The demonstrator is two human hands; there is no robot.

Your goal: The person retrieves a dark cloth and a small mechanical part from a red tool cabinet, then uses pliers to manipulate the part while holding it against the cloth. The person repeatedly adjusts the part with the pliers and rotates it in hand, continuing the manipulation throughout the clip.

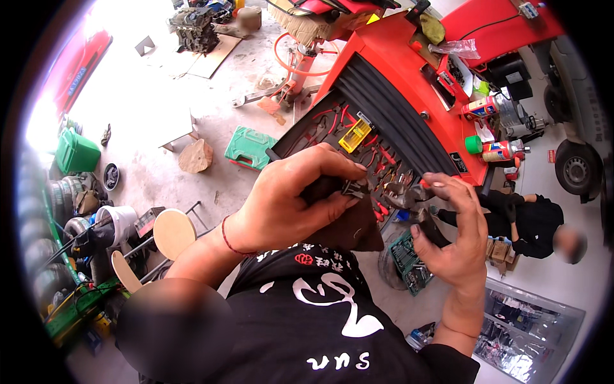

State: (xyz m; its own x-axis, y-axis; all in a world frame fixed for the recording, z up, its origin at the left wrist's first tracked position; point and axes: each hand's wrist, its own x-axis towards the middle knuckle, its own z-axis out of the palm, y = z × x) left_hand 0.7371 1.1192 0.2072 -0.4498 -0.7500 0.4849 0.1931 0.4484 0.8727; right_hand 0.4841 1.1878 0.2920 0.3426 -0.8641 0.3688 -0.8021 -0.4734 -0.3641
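My left hand [288,195] is closed, with thumb and fingers pinched on a small dark piece with metal bits [355,188]; its kind does not show. Below it hangs a dark brown flat sheet [358,229], partly behind the fingers. To the right, my right hand [457,237] is curled around a pair of pliers [404,194], whose metal jaws point toward the left hand and stay apart from the piece. Beyond both hands, an open drawer [294,137] holds several red-handled pliers and a yellow case [355,134].
A red tool cabinet [384,48] stands ahead, with spray cans [480,107] on its top. On the floor are a green case [249,147], a wooden stump [195,157] and an engine [193,31]. Another person [534,221] is at the right, near a green socket set [409,262].
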